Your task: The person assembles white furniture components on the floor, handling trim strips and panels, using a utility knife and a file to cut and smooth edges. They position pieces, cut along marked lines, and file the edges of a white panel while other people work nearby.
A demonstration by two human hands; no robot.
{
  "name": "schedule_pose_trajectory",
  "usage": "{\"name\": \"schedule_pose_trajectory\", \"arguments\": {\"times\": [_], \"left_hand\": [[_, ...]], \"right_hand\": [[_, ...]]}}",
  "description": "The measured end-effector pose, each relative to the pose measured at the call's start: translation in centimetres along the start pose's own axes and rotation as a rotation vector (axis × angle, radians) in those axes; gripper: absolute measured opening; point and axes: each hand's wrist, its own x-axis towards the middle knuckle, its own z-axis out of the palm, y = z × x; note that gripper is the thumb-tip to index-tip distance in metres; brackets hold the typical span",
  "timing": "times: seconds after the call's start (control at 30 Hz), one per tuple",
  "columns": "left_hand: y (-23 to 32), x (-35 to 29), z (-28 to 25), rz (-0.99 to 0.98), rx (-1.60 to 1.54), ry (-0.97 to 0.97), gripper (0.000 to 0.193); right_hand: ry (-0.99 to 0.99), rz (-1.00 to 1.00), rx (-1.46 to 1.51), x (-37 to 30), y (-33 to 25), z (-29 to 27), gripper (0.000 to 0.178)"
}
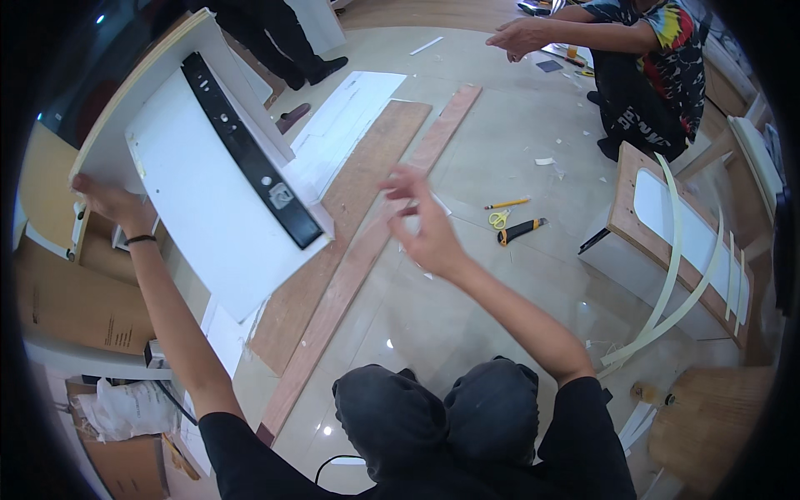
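A white drawer-like box [204, 212] is tilted up off the floor at the left, with a long black metal drawer slide [246, 154] along its side. My left hand [108, 200] grips the box by its lower left edge; some of the fingers are behind it. To the right of the box, my right hand [423, 223] hangs in the air above a long wooden strip, slightly blurred. Its fingers are curled but apart, and nothing shows between them.
Under the box lie the long wooden strip [350, 267], a brown board [292, 321] and white sheets [346, 117]. A pencil [507, 203], yellow scissors [499, 219] and a utility knife [522, 232] sit right of centre. Another wood-topped box [621, 196] with pale strips stands right. Another person [637, 83] squats beyond.
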Motion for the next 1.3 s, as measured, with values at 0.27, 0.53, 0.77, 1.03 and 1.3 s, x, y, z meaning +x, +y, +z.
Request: {"name": "schedule_pose_trajectory", "arguments": {"times": [0.27,0.53,0.77,1.03,1.3], "left_hand": [[-2.6,2.5,3.7,0.038,-0.014,-0.076,0.101],[-4.3,3.6,4.7,0.019,-0.017,-0.064,0.106],[-5.4,4.9,4.1,0.099,0.115,-0.006,0.097],[-5.0,3.4,3.1,0.067,-0.022,0.042,0.087],[-5.4,4.2,-0.9,0.062,0.199,0.128,0.079]], "right_hand": [[0.037,-0.045,0.125,-1.8,4.3,8.6,0.090],[-0.081,-0.025,0.096,-2.3,7.1,11.0,0.088],[0.207,-0.005,0.251,-2.1,5.9,9.8,0.081],[0.128,-0.161,-0.068,-2.2,4.0,11.1,0.085],[0.128,-0.284,0.027,0.5,2.0,15.9,0.073]]}}
